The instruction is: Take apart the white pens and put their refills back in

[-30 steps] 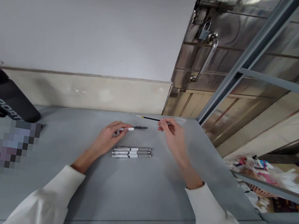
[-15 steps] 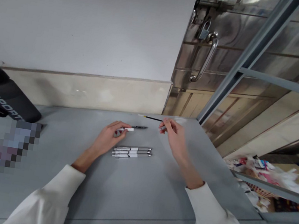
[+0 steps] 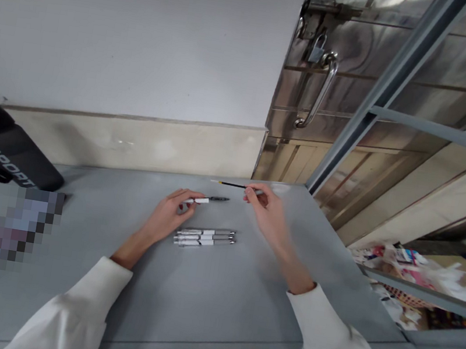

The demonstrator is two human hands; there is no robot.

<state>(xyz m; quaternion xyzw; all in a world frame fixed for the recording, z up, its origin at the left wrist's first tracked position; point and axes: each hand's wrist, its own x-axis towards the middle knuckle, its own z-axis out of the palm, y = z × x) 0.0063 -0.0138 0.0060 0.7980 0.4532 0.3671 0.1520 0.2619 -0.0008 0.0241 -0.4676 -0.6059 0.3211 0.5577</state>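
Observation:
My left hand (image 3: 175,208) is closed around a white pen barrel (image 3: 201,200), whose white end sticks out to the right of the fingers. Just beyond that end is a dark, pointed pen part (image 3: 219,199); whether it touches the barrel I cannot tell. Pinched in my right hand (image 3: 264,204) is a thin black pen refill (image 3: 232,185) with a yellow band and a pale end, pointing left above the far side of the table. Nearer to me, between the hands, several white and clear pens (image 3: 205,238) lie side by side, their metal ends to the right.
The grey table (image 3: 214,295) meets a wall at the back. A black bottle marked SPORT (image 3: 27,151) lies at the left, beside a blurred-out patch (image 3: 14,228). A metal shelf post (image 3: 386,98) rises at the right, before a padlocked door (image 3: 347,39).
My right hand has shifted slightly left with the refill, and its fingers have turned. My left hand has hardly moved and keeps the pen barrel. The row of pens lies as before.

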